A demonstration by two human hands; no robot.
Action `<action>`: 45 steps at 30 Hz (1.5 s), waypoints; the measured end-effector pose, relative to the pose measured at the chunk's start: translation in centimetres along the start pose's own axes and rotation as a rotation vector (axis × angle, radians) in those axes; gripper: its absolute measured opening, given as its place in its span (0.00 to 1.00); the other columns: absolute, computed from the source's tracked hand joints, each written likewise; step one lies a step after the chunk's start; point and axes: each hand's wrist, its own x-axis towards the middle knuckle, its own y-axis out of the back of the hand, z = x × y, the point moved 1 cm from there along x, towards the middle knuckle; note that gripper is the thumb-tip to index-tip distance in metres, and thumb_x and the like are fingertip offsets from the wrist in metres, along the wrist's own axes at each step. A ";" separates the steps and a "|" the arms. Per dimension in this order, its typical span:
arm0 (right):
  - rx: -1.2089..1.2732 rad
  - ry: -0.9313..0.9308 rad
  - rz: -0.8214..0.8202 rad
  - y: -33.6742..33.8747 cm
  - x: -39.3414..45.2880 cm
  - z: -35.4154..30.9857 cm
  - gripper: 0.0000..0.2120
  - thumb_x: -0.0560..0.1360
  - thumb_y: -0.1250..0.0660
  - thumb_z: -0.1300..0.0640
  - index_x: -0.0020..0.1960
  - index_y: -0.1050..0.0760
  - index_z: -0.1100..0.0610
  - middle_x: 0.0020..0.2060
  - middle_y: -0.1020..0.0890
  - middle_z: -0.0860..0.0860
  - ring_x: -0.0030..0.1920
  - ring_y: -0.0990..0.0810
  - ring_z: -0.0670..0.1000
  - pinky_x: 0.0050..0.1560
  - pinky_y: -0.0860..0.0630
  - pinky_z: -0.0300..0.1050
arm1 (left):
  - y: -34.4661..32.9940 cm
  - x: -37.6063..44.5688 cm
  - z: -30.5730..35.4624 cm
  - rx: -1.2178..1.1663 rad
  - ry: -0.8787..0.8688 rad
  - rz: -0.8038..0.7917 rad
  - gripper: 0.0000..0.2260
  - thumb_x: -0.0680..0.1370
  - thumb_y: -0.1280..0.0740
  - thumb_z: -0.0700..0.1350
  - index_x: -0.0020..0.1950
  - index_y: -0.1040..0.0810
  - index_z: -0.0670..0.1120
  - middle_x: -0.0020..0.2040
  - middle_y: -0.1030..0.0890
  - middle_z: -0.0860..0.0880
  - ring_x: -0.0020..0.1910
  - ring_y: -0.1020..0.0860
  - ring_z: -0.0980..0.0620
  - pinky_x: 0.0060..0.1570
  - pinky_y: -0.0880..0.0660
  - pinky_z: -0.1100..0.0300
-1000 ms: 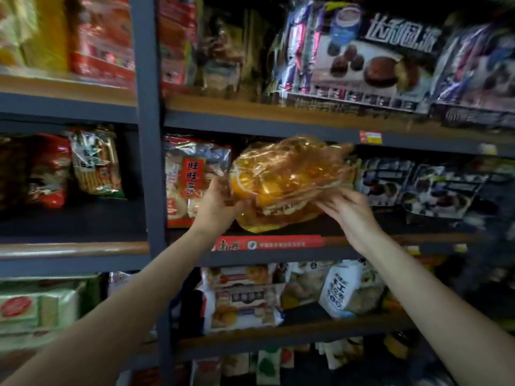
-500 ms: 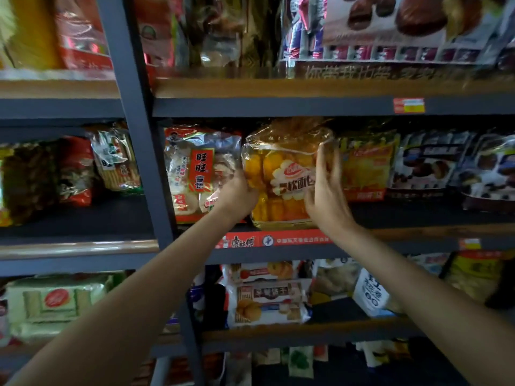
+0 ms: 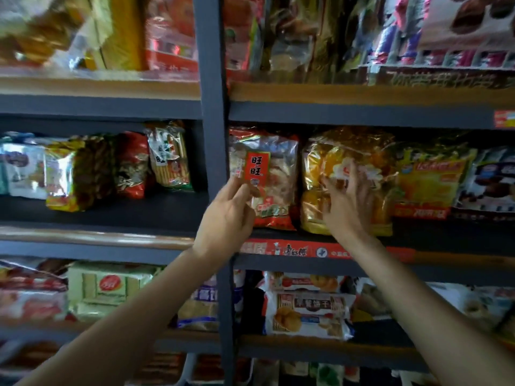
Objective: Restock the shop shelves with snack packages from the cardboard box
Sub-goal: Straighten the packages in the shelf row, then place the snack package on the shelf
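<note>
The orange snack bag (image 3: 348, 179) stands upright on the middle shelf (image 3: 446, 240), right of the post (image 3: 211, 135), between the rice cracker bag (image 3: 267, 176) on its left and a yellow bag (image 3: 429, 182) on its right. The right hand (image 3: 348, 207) presses its front with fingers spread and straight, gripping nothing; the left hand (image 3: 225, 218) hangs loosely curled beside the cracker bag, holding nothing. A good finish likely means pushing low and square, since neighbours crowd both sides and open room lies only toward the near shelf edge.
</note>
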 end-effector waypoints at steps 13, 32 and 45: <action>0.350 0.678 0.117 -2.3 -9.4 -32.6 0.10 0.70 0.38 0.64 0.50 0.22 0.60 0.59 0.27 0.60 0.58 0.31 0.61 0.54 0.34 0.55 | 14.0 -14.7 -17.8 0.368 0.552 -0.368 0.13 0.75 0.38 0.45 0.58 0.24 0.45 0.61 0.28 0.44 0.62 0.30 0.42 0.59 0.33 0.50; 0.277 1.957 -1.170 -8.3 -49.7 -89.4 0.17 0.78 0.39 0.52 0.63 0.26 0.58 0.60 0.24 0.57 0.60 0.25 0.56 0.55 0.30 0.43 | 55.1 -66.2 -25.4 0.463 1.943 0.387 0.06 0.77 0.37 0.40 0.53 0.25 0.45 0.47 0.22 0.48 0.42 0.24 0.54 0.37 0.29 0.64; 0.227 1.691 -1.844 -21.7 -76.4 -113.2 0.32 0.72 0.32 0.44 0.69 0.37 0.59 0.66 0.29 0.56 0.65 0.29 0.54 0.59 0.32 0.43 | 66.1 -88.2 -38.7 0.440 2.415 0.498 0.08 0.79 0.39 0.42 0.56 0.26 0.42 0.48 0.26 0.49 0.45 0.31 0.55 0.33 0.36 0.64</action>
